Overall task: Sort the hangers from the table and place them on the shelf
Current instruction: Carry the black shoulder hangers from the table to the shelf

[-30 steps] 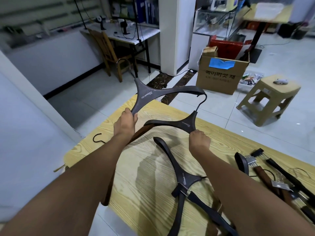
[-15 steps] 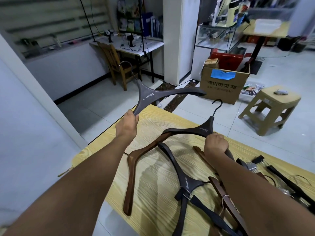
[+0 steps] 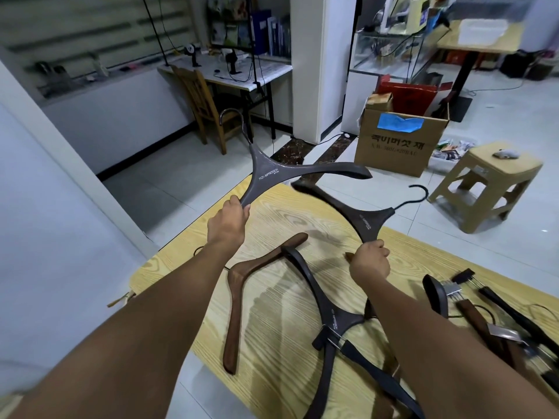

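Observation:
My left hand point(image 3: 227, 222) grips one arm of a dark grey hanger point(image 3: 272, 172) held up over the far end of the yellow wooden table point(image 3: 272, 313). My right hand point(image 3: 369, 261) grips one arm of a second dark hanger point(image 3: 367, 220), lifted off the table with its hook pointing right. A brown wooden hanger point(image 3: 239, 294) lies flat on the table below my left arm. Another dark hanger point(image 3: 328, 316) lies between my arms. Several clip hangers point(image 3: 472, 313) lie at the right, partly hidden by my right arm.
Beyond the table stand a cardboard box point(image 3: 399, 140) and a beige plastic stool point(image 3: 490, 182) on the tiled floor. A wooden chair point(image 3: 205, 101) and desk point(image 3: 239, 74) are at the back left. A white partition point(image 3: 45, 207) runs along the left.
My right hand lifted its dark hanger off the table and swung it upright. The brown hanger beneath came into view. The left hand kept its hanger raised.

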`<action>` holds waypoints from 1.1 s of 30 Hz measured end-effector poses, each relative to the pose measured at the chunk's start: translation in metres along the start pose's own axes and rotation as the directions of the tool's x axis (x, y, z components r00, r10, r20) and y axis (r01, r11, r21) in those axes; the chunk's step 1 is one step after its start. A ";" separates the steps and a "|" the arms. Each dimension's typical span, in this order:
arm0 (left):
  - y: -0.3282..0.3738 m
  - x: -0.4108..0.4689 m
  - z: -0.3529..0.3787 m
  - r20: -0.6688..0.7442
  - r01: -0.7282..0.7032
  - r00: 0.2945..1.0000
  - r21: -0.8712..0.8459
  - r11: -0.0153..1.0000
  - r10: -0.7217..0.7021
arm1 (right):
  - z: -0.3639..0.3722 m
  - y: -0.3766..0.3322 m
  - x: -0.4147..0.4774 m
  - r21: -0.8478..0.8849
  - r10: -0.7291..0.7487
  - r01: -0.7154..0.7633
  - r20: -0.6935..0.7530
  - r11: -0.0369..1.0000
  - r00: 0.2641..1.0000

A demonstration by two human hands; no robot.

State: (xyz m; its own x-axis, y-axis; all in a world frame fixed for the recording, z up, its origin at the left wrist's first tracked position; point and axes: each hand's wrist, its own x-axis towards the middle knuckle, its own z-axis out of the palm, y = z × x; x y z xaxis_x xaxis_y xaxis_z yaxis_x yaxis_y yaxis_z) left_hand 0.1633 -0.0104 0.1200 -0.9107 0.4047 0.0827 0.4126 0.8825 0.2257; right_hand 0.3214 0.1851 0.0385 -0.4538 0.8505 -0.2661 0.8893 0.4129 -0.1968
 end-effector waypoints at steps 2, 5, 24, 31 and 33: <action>-0.001 0.003 0.001 0.003 0.001 1.000 0.004 1.000 -0.001 | 0.001 -0.004 0.002 0.096 0.013 -0.017 0.045 0.995 0.999; -0.002 0.007 0.001 -0.001 -0.002 1.000 0.026 1.000 0.002 | 0.000 -0.006 0.006 0.171 0.004 -0.014 0.057 0.985 0.998; -0.024 -0.020 -0.058 -0.022 -0.028 0.999 0.162 0.986 0.032 | -0.028 -0.051 -0.043 -0.225 -0.653 0.661 0.120 0.716 0.748; -0.055 -0.060 -0.101 -0.080 0.102 0.993 0.199 0.975 -0.088 | -0.035 -0.072 -0.078 -0.169 -0.768 0.779 0.138 0.604 0.625; -0.066 -0.076 -0.112 -0.101 0.148 0.987 0.210 0.967 -0.129 | -0.038 -0.079 -0.090 -0.180 -0.809 0.818 0.137 0.547 0.571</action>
State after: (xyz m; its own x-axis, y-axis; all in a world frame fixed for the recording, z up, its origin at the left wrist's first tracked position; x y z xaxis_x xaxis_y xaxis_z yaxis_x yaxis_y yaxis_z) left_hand 0.2031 -0.1258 0.2074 -0.9533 0.2615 0.1509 0.2683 0.9630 0.0265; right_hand 0.2945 0.0882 0.1133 -0.9868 0.1069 -0.1216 0.1253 0.9799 -0.1554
